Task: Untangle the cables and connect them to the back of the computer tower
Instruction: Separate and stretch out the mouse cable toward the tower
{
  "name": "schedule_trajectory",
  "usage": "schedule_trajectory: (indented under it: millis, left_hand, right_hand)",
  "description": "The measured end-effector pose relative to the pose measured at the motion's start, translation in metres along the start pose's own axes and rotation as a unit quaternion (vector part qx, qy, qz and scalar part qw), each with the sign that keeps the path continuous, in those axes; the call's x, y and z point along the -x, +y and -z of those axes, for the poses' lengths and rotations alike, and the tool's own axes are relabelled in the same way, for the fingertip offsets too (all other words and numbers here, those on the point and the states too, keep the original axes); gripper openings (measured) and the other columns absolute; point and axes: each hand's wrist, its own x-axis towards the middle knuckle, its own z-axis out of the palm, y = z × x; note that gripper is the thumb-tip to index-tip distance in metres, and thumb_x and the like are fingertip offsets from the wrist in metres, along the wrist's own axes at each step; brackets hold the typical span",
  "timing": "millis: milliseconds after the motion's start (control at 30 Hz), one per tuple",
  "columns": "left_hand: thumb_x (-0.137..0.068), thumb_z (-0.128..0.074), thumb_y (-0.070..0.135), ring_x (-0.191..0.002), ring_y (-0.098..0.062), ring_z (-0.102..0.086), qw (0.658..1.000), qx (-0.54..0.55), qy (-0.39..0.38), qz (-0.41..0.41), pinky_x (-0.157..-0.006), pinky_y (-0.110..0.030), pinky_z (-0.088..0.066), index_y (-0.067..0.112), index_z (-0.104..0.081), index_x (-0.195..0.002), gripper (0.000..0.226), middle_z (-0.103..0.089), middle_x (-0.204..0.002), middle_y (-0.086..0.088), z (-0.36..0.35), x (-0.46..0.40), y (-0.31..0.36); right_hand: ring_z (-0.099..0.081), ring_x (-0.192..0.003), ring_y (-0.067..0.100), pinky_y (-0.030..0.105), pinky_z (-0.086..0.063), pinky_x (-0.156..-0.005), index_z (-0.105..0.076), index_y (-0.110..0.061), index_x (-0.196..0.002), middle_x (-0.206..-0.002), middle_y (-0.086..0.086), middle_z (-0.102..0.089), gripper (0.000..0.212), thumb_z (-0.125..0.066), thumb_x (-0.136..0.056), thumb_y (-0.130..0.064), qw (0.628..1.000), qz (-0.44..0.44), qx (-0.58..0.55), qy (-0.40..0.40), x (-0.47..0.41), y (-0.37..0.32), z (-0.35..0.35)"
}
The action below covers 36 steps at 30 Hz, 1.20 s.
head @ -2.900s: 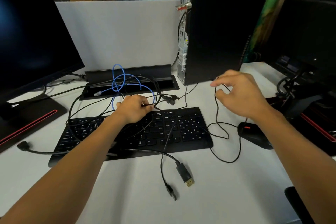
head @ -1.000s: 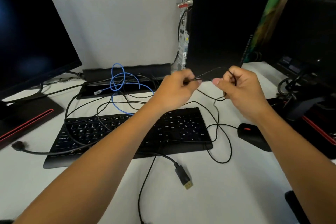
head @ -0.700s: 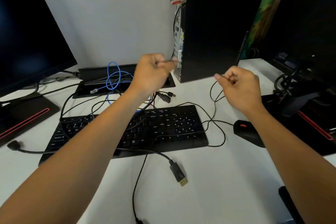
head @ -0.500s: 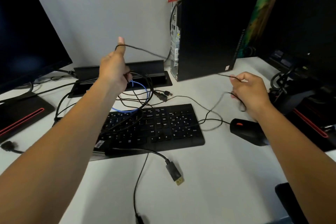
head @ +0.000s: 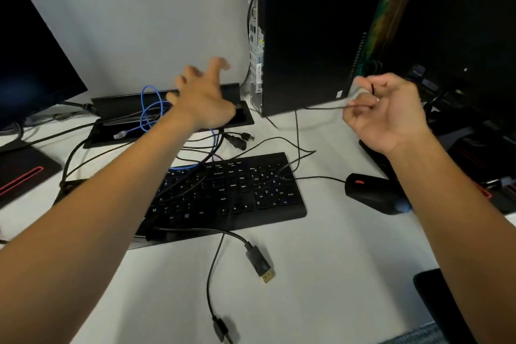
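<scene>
From the head view, the person works at a white surface (head: 321, 274) strewn with cables. The left hand (head: 202, 98) hangs over the black cable tray (head: 243, 117) with its fingers spread and nothing in them; it is blurred, so the exact finger positions are hard to read. The right hand (head: 385, 112) is raised near the lower corner of the computer tower (head: 315, 31) and pinches a thin black cable (head: 321, 107) between thumb and fingers. That cable runs left from the pinch, drops to the surface and loops across the right end of the keyboard (head: 231, 195); it looks like it leads on to the mouse (head: 374, 193), though the crossings make that uncertain.

The tower stands upright at the back of the surface, its port panel (head: 257, 45) facing left, with one dark cable already plugged in high up. A blue network cable (head: 152, 109) coils over the tray, its clear plug lying on the tray's edge. A DisplayPort plug (head: 259, 265) lies loose in front of the keyboard, and a small round-tipped plug (head: 247, 137) rests just behind it among tangled black leads.

The step in hand appears to be untangling: one cable is being drawn free of the heap. Next, its plug end probably has to be found and carried to the port panel, which calls for pulling slack without dragging the other leads.
</scene>
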Motion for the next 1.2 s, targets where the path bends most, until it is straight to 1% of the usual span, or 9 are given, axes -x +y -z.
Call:
schedule_trajectory:
  millis: [100, 167, 233, 433, 633, 767, 967, 1100, 1200]
  left_hand:
    - [-0.070, -0.064, 0.015, -0.109, -0.026, -0.050, 0.980, -0.004, 0.044, -0.195, -0.096, -0.043, -0.045, 0.032, -0.051, -0.111, 0.046, -0.046, -0.115, -0.002, -0.024, 0.023, 0.025]
    - [-0.080, -0.067, 0.033, -0.090, -0.023, -0.060, 0.973, -0.022, -0.044, -0.225, -0.094, -0.043, -0.052, 0.028, -0.058, -0.092, 0.016, -0.058, -0.094, 0.003, -0.048, 0.029, 0.028]
    - [-0.085, -0.066, 0.049, -0.095, -0.022, -0.062, 0.963, -0.093, -0.137, -0.212, -0.096, -0.041, -0.052, 0.029, -0.063, -0.095, 0.022, -0.063, -0.097, 0.003, -0.079, 0.029, 0.022]
    - [-0.078, -0.061, 0.062, -0.101, -0.024, -0.062, 0.967, -0.069, -0.134, -0.206, -0.092, -0.043, -0.053, 0.028, -0.072, -0.105, 0.045, -0.067, -0.104, 0.000, -0.128, 0.029, 0.012]
    - [-0.062, -0.044, 0.096, -0.102, -0.011, -0.057, 0.963, -0.053, -0.111, -0.242, -0.084, -0.039, -0.053, 0.041, -0.076, -0.087, 0.069, -0.064, -0.095, 0.016, -0.141, 0.048, 0.016]
    - [-0.078, -0.070, 0.063, -0.097, -0.014, -0.058, 0.945, -0.085, -0.130, -0.287, -0.083, -0.040, -0.041, 0.036, -0.076, -0.090, 0.030, -0.066, -0.082, 0.018, -0.142, 0.052, 0.020]
    - [-0.090, -0.069, 0.021, -0.063, 0.003, -0.058, 0.956, 0.078, -0.115, -0.258, -0.070, -0.015, -0.046, 0.028, -0.082, -0.099, 0.016, -0.070, -0.072, 0.012, -0.127, 0.043, 0.021]
    - [-0.092, -0.073, 0.041, -0.045, -0.006, -0.049, 0.963, 0.170, -0.141, -0.156, -0.053, -0.019, -0.041, 0.017, -0.072, -0.069, 0.033, -0.059, -0.053, 0.007, -0.101, 0.040, 0.025]
    - [-0.097, -0.067, 0.037, -0.046, -0.012, -0.040, 0.921, 0.287, -0.261, -0.046, -0.052, -0.024, -0.041, 0.010, -0.067, -0.079, 0.032, -0.055, -0.063, -0.001, -0.074, 0.039, 0.021]
  right_hand:
    - [-0.069, -0.088, 0.025, 0.047, -0.059, -0.090, -0.055, -0.018, -0.125, -0.100, 0.011, -0.067, 0.032, -0.056, -0.093, -0.015, 0.996, 0.020, 0.004, -0.084, 0.001, -0.001, -0.003]
    - [-0.072, -0.102, 0.030, 0.049, -0.060, -0.089, -0.050, -0.027, -0.139, -0.116, 0.013, -0.072, 0.041, -0.056, -0.099, -0.019, 0.991, 0.029, 0.099, -0.088, -0.001, 0.003, -0.004]
    - [-0.074, -0.103, 0.029, 0.042, -0.062, -0.083, -0.048, -0.027, -0.146, -0.119, 0.012, -0.074, 0.042, -0.055, -0.104, -0.026, 0.971, 0.017, 0.232, -0.061, -0.004, 0.009, -0.004]
    - [-0.073, -0.087, 0.025, 0.044, -0.062, -0.087, -0.067, -0.012, -0.122, -0.104, 0.012, -0.074, 0.022, -0.058, -0.102, -0.014, 0.808, -0.084, 0.579, -0.073, -0.001, 0.030, 0.010]
    - [-0.072, -0.076, 0.023, 0.034, -0.063, -0.071, -0.075, -0.010, -0.093, -0.090, 0.018, -0.075, 0.009, -0.071, -0.087, -0.005, 0.689, -0.099, 0.705, -0.134, 0.002, 0.030, 0.011]
    - [-0.073, -0.086, 0.023, 0.038, -0.065, -0.079, -0.073, -0.016, -0.098, -0.103, 0.017, -0.075, 0.019, -0.076, -0.084, -0.004, 0.591, -0.150, 0.775, -0.166, 0.003, 0.040, 0.012]
    - [-0.073, -0.091, 0.020, 0.037, -0.062, -0.084, -0.076, -0.019, -0.100, -0.098, -0.001, -0.075, 0.025, -0.075, -0.083, 0.000, 0.608, -0.060, 0.771, -0.182, 0.005, 0.030, 0.012]
    - [-0.061, -0.064, -0.002, 0.018, -0.046, -0.067, -0.079, -0.024, -0.077, -0.069, -0.016, -0.071, 0.009, -0.085, -0.083, -0.022, 0.649, 0.106, 0.733, -0.175, 0.007, 0.014, 0.005]
    - [-0.045, -0.051, 0.001, 0.011, -0.037, -0.054, -0.072, -0.018, -0.069, -0.051, -0.017, -0.051, 0.026, -0.083, -0.084, -0.036, 0.707, 0.213, 0.666, -0.105, 0.006, 0.002, 0.005]
